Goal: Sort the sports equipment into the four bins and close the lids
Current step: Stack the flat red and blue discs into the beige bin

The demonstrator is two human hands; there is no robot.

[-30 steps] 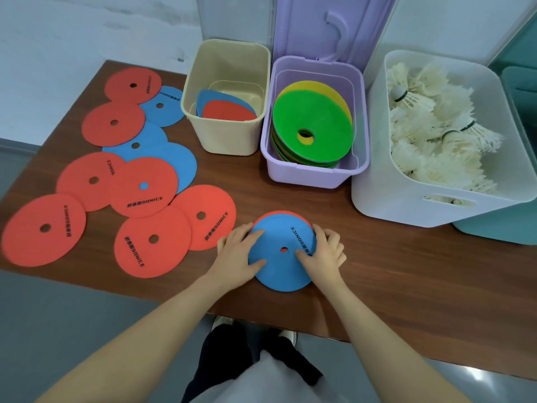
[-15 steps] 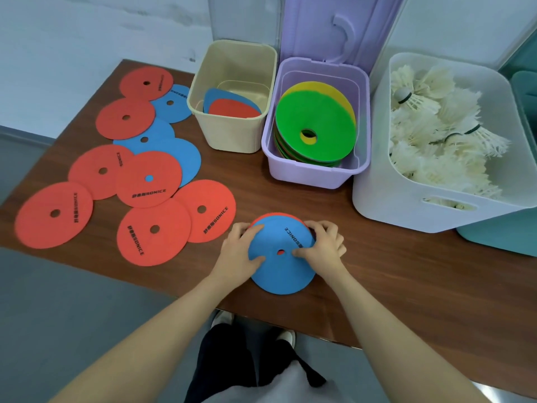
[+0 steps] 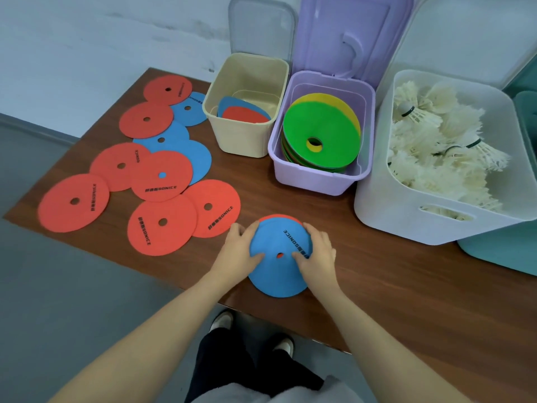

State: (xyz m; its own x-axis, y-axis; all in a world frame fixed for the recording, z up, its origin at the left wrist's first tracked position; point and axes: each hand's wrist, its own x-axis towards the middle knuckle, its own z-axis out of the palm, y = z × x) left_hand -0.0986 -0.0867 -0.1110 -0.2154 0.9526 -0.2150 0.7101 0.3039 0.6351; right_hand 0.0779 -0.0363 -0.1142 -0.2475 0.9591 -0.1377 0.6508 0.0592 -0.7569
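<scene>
Both hands, left hand (image 3: 241, 251) and right hand (image 3: 318, 254), pinch flat blue-on-red foam disc stack (image 3: 279, 257) at table's near edge; beige plastic bin (image 3: 247, 135) barely filled, many loose flat foam discs (image 3: 162, 222) remain, lids open.

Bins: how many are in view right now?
4, in a row left to right: beige bin, purple bin, white bin, and teal bin, partly out of frame.

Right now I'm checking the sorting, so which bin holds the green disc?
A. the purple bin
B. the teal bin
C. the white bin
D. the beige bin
A: the green disc lies on top of a stack inside the purple bin, while the beige bin holds blue and red discs and the white bin holds shuttlecocks.
</scene>
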